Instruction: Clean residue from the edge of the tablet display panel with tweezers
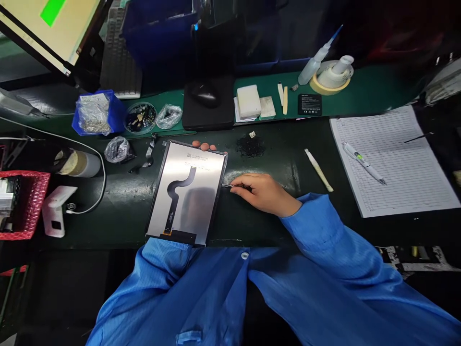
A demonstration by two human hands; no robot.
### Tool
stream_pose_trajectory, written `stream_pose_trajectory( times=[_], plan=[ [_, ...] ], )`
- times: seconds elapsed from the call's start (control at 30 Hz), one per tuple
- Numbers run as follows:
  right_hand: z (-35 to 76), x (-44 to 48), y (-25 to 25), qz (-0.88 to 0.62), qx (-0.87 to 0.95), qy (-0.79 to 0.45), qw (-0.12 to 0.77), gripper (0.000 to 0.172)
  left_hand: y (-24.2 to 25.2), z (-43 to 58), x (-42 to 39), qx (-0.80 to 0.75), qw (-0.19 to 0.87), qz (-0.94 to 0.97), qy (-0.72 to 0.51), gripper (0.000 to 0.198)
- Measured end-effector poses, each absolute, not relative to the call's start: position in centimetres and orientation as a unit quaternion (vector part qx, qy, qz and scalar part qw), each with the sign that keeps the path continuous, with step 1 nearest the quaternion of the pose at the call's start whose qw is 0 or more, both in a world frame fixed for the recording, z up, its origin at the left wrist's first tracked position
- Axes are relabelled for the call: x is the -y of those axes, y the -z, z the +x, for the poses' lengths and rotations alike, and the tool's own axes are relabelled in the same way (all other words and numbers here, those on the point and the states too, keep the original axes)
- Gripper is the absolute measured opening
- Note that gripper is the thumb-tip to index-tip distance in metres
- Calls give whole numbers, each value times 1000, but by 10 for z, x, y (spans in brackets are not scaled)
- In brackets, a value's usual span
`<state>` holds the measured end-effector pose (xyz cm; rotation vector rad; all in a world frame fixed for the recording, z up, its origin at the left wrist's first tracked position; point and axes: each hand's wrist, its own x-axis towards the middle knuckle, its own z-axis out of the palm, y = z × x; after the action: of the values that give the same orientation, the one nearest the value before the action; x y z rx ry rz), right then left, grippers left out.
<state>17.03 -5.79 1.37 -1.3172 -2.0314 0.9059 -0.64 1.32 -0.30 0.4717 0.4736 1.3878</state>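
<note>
My left hand point(204, 146) holds a tablet LCD screen point(201, 202) from behind; only its fingertips show over the top edge, and the rest is hidden. The screen's silvery back faces up, with a curved black ribbon cable point(173, 197) running down it. My right hand point(264, 192) is closed around a thin metal-tipped tool point(226, 186), mostly covered by the fingers. The tool's tip meets the screen's right edge. Beyond the right hand lies a heap of black scraps point(250, 146) with a small pale piece point(252, 134) by it.
To the right are a white stick point(319, 170), a pen point(363, 163) and ruled paper sheets point(396, 192). A mouse point(207, 93), white pads point(248, 102), tape rolls point(333, 79) and a dropper bottle point(315, 65) line the back. At left stand a blue bin point(117, 115) and a white cable point(103, 187).
</note>
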Motion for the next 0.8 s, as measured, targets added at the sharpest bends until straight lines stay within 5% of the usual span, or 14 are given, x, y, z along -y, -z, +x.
stream_pose_trajectory(
  times=[0.8],
  plan=[
    [171,57,-14,-486,756,-336,281,18,0,-3,-14,-168,734,163,-637,80]
  ],
)
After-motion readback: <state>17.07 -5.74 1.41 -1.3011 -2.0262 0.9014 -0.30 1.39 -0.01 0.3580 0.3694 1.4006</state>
